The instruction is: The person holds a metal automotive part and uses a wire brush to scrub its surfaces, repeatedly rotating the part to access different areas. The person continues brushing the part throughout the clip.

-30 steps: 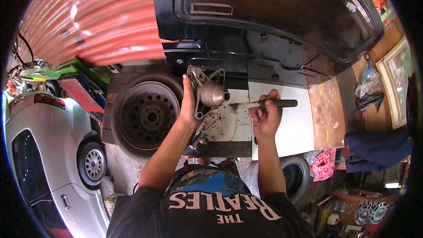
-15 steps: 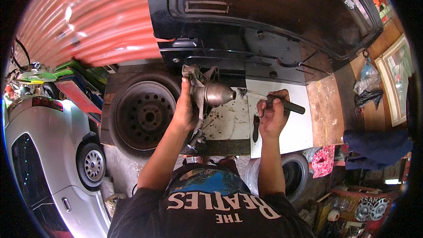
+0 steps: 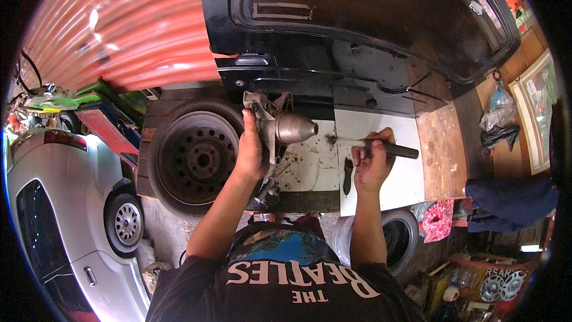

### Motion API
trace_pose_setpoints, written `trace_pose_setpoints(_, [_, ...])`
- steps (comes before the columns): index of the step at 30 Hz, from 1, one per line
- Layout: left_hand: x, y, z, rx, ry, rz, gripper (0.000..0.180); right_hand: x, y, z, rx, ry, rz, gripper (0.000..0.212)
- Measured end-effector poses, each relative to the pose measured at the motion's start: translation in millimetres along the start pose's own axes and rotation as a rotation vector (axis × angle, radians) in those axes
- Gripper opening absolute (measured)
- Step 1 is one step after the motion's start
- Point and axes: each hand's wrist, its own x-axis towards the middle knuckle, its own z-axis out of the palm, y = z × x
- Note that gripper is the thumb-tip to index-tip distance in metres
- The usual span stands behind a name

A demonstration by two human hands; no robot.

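Observation:
My left hand (image 3: 251, 152) is closed around a grey cast-metal housing (image 3: 295, 128) with a cone-shaped nose, held above the bench with the nose to the right. It resembles a starter-motor nose housing. To its right, my right hand (image 3: 372, 164) grips the thick black handle of a brush (image 3: 402, 151). A thin shaft runs left from that hand to a dark, blurred tip, just short of the nose and apart from it. On the white board (image 3: 387, 194) lies a slender dark object (image 3: 347, 176). Beneath my left wrist sits a small metal part (image 3: 269, 192).
A tyre on a steel rim (image 3: 199, 155) lies at the bench's left. Behind stands a black vehicle door panel (image 3: 357, 12). Dirt specks mark the pale sheet (image 3: 310, 170). Another tyre (image 3: 399, 238) is below the bench; a silver car (image 3: 71, 214) stands left.
My right hand and the brush have moved slightly right and down, so the tip has drawn away from the nose. My left hand still holds the housing in nearly the same place.

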Motion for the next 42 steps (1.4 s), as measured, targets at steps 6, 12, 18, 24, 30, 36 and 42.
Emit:
trace_pose_setpoints(6, [-4,-8,-5,-0.033,-0.021,0.005,0.074,-13,1,21,-0.26,-0.205,-0.101,0.022])
trace_pose_setpoints(12, [-7,-5,8,0.196,0.24,0.059,0.084,-15,12,13,-0.5,-0.288,-0.194,0.019])
trace_pose_setpoints(18, [-10,5,18,0.296,0.312,0.078,0.076,-8,-1,38,-0.291,-0.182,-0.075,0.016])
trace_pose_setpoints(24, [-3,3,7,0.177,0.223,0.06,0.069,0,11,17,-0.246,-0.221,0.0,0.023])
trace_pose_setpoints(30, [-10,14,22,-0.075,0.157,-0.157,0.064,10,17,14,-0.212,-0.396,0.014,0.029])
trace_pose_setpoints(36, [-7,9,18,-0.14,0.064,-0.268,0.07,2,8,37,-0.196,-0.309,-0.007,0.029])
trace_pose_setpoints(42, [-5,0,13,-0.133,0.098,-0.279,0.069,-10,9,28,-0.316,-0.224,-0.044,0.024])
